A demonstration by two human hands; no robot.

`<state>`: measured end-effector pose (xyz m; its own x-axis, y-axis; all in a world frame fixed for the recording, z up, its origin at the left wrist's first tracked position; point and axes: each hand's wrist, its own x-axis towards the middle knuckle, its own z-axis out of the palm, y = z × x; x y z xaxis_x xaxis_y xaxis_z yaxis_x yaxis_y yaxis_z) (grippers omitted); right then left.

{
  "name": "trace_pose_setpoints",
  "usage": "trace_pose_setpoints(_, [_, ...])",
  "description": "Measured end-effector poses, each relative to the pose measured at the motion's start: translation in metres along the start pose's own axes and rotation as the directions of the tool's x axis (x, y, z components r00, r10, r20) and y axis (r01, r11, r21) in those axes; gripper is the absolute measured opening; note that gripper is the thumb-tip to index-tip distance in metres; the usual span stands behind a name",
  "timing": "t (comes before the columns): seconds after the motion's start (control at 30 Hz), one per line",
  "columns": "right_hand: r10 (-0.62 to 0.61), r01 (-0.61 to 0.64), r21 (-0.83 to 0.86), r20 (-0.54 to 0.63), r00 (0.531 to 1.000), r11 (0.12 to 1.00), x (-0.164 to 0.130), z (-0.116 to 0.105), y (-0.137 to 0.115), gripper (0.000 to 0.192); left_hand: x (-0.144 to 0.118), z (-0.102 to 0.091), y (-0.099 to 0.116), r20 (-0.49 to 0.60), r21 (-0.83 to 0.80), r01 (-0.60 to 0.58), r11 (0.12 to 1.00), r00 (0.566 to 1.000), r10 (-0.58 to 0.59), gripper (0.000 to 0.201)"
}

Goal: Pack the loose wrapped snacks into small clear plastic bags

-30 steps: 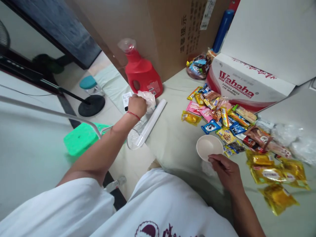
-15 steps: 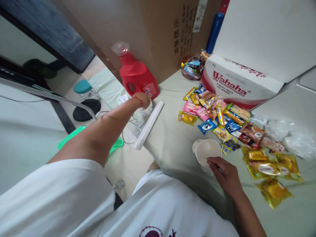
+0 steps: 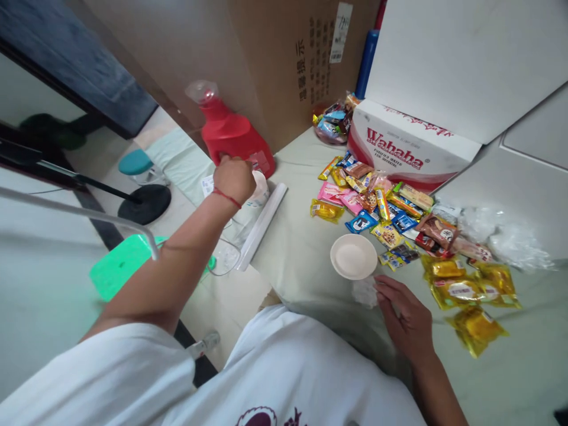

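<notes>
At the left, my left hand (image 3: 235,178), with a red string on its wrist, is closed in front of the red jug (image 3: 235,139). Its fingertips are hidden, so what they hold, if anything, cannot be seen. Just behind it stands a white paper cup (image 3: 261,186), partly covered by the hand. My right hand (image 3: 408,322) pinches crumpled clear plastic (image 3: 366,292) between thumb and fingers. Directly beyond that plastic is another white paper cup (image 3: 354,257), seen as a round pale shape on the cloth-covered surface.
Wrapped snacks (image 3: 377,201) lie in a heap before the Wahaha box (image 3: 408,148). Yellow snack packs (image 3: 470,290) and clear plastic bags (image 3: 510,236) are at the right. A long white roll (image 3: 262,226) lies near the left edge. A large cardboard box (image 3: 275,71) stands behind.
My left hand has drawn back and up from the cup beside the red jug. My right hand has shifted slightly down from the nearer cup's rim, and more plastic shows below it.
</notes>
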<state>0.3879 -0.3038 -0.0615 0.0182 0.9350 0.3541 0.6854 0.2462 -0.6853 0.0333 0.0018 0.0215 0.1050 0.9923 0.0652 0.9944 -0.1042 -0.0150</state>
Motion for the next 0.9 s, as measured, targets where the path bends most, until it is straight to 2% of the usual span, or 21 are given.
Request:
trace_pose_setpoints(0.03, [0.024, -0.024, -0.009, -0.060, 0.998, 1.000, -0.003, -0.002, -0.002, 0.020, -0.015, -0.003, 0.013, -0.097, 0.000, 0.011, 1.000, 0.995, -0.011, 0.035])
trace_pose_setpoints(0.1, [0.099, -0.100, 0.001, -0.197, 0.975, 0.995, -0.008, -0.005, -0.005, 0.018, -0.042, 0.000, 0.045, -0.206, -0.191, -0.081, 0.978, 0.978, 0.041, 0.036])
trace_pose_setpoints(0.17, [0.197, -0.192, 0.048, -0.306, 0.931, 0.980, -0.014, -0.006, -0.004, 0.017, -0.060, 0.019, 0.079, -0.177, -0.479, -0.159, 0.863, 0.981, 0.082, 0.032])
trace_pose_setpoints(0.23, [0.292, -0.280, 0.089, -0.378, 0.878, 0.956, -0.020, -0.006, 0.004, 0.018, -0.056, 0.047, 0.108, -0.064, -0.706, -0.082, 0.703, 0.997, 0.053, 0.028])
trace_pose_setpoints(0.27, [0.332, -0.322, 0.095, -0.402, 0.853, 0.942, -0.024, -0.007, 0.010, 0.021, -0.045, 0.061, 0.120, -0.019, -0.762, -0.017, 0.647, 1.000, 0.004, 0.027])
trace_pose_setpoints(0.33, [0.393, -0.400, 0.079, -0.435, 0.810, 0.913, -0.034, -0.008, 0.026, 0.027, -0.007, 0.083, 0.135, 0.011, -0.787, 0.073, 0.613, 0.994, -0.105, 0.028])
trace_pose_setpoints(0.43, [0.452, -0.496, 0.009, -0.424, 0.785, 0.868, -0.055, -0.010, 0.056, 0.040, 0.073, 0.097, 0.146, -0.036, -0.739, 0.078, 0.670, 0.987, -0.154, 0.031])
trace_pose_setpoints(0.47, [0.464, -0.519, -0.030, -0.409, 0.786, 0.854, -0.063, -0.010, 0.066, 0.044, 0.100, 0.098, 0.149, -0.082, -0.717, 0.029, 0.696, 0.989, -0.126, 0.036])
trace_pose_setpoints(0.53, [0.473, -0.548, -0.121, -0.375, 0.797, 0.827, -0.077, -0.008, 0.084, 0.052, 0.148, 0.097, 0.158, -0.188, -0.685, -0.166, 0.710, 0.981, 0.048, 0.055])
trace_pose_setpoints(0.6, [0.462, -0.547, -0.195, -0.355, 0.813, 0.814, -0.086, -0.005, 0.095, 0.056, 0.185, 0.098, 0.169, -0.197, -0.672, -0.294, 0.680, 0.956, 0.218, 0.072])
trace_pose_setpoints(0.63, [0.451, -0.540, -0.221, -0.349, 0.821, 0.812, -0.088, -0.003, 0.099, 0.057, 0.199, 0.099, 0.176, -0.168, -0.675, -0.307, 0.671, 0.949, 0.265, 0.075])
trace_pose_setpoints(0.7, [0.425, -0.522, -0.257, -0.351, 0.835, 0.813, -0.089, 0.000, 0.103, 0.057, 0.218, 0.103, 0.186, -0.097, -0.681, -0.267, 0.682, 0.956, 0.277, 0.068])
trace_pose_setpoints(0.77, [0.401, -0.509, -0.281, -0.363, 0.841, 0.813, -0.088, 0.001, 0.103, 0.056, 0.223, 0.107, 0.192, -0.065, -0.677, -0.215, 0.704, 0.970, 0.234, 0.050])
trace_pose_setpoints(0.83, [0.380, -0.493, -0.281, -0.373, 0.847, 0.823, -0.085, 0.001, 0.101, 0.053, 0.216, 0.109, 0.189, -0.071, -0.673, -0.174, 0.719, 0.983, 0.171, 0.030])
trace_pose_setpoints(0.9, [0.363, -0.475, -0.260, -0.380, 0.851, 0.841, -0.083, 0.000, 0.099, 0.049, 0.198, 0.110, 0.177, -0.105, -0.653, -0.144, 0.743, 0.989, 0.100, 0.015])
